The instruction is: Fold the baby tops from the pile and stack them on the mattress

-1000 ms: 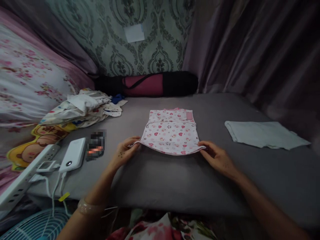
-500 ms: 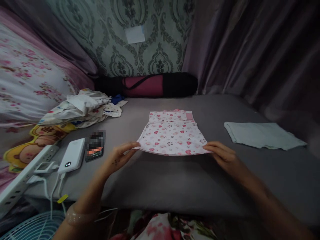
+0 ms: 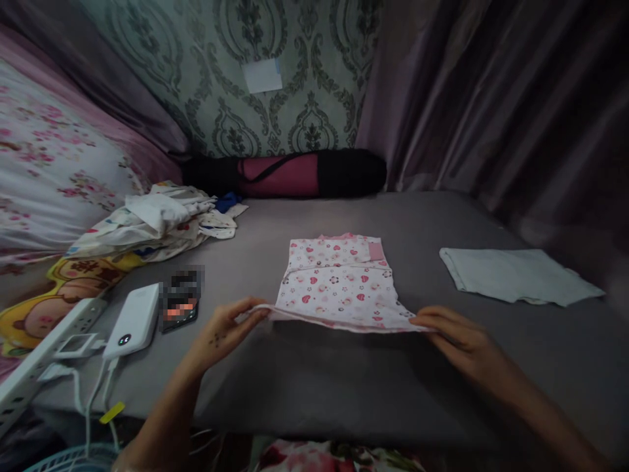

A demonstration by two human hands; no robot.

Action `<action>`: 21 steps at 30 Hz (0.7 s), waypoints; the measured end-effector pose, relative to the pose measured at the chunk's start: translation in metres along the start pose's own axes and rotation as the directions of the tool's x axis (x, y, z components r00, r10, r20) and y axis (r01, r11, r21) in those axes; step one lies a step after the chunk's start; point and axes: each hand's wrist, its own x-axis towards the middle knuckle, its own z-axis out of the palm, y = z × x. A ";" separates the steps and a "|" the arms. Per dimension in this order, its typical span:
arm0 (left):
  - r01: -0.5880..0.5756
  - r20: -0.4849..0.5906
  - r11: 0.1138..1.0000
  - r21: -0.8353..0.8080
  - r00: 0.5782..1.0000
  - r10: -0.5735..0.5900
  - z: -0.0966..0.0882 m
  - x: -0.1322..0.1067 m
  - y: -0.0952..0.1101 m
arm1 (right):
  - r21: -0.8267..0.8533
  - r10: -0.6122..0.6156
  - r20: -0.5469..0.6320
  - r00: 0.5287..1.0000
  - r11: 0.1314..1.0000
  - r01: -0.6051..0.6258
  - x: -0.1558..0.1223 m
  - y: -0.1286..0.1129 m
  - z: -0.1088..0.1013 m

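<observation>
White garment (image 3: 339, 286), pinched in both hands (image 3: 225, 331) (image 3: 462, 337)

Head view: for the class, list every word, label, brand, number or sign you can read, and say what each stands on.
None can be read with certainty.
Power bank: lit marks on the round display, too small to read.
Yellow cartoon figure: marks on its brown patch, too blurred to read.
Phone: screen pixelated, unreadable.
White wall sheet: no legible writing.
Printed cloth: hearts and flowers, no readable words.

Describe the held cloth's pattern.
White cloth with pink hearts and small flowers, best seen in the head view.
</observation>
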 end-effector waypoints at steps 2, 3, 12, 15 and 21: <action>0.019 -0.117 0.999 -0.045 0.993 -0.024 0.006 0.024 0.000 | 0.019 0.037 -0.114 0.993 0.999 -0.035 0.023 0.005 0.005; 0.028 -0.170 0.996 -0.079 0.985 -0.041 0.009 0.037 -0.001 | 0.030 0.067 -0.178 0.982 0.998 -0.063 0.035 0.008 0.008; 0.145 -0.414 0.985 -0.090 0.894 -0.170 0.039 0.148 -0.026 | 0.165 0.471 -0.276 0.838 0.882 -0.441 0.138 0.051 0.045; 0.181 -0.482 0.982 0.052 0.866 -0.134 0.052 0.166 -0.031 | -0.033 0.506 -0.318 0.802 0.839 -0.543 0.160 0.057 0.059; 0.198 -0.482 0.970 0.143 0.870 -0.106 0.070 0.184 -0.042 | -0.316 0.500 -0.280 0.819 0.758 -0.571 0.173 0.055 0.070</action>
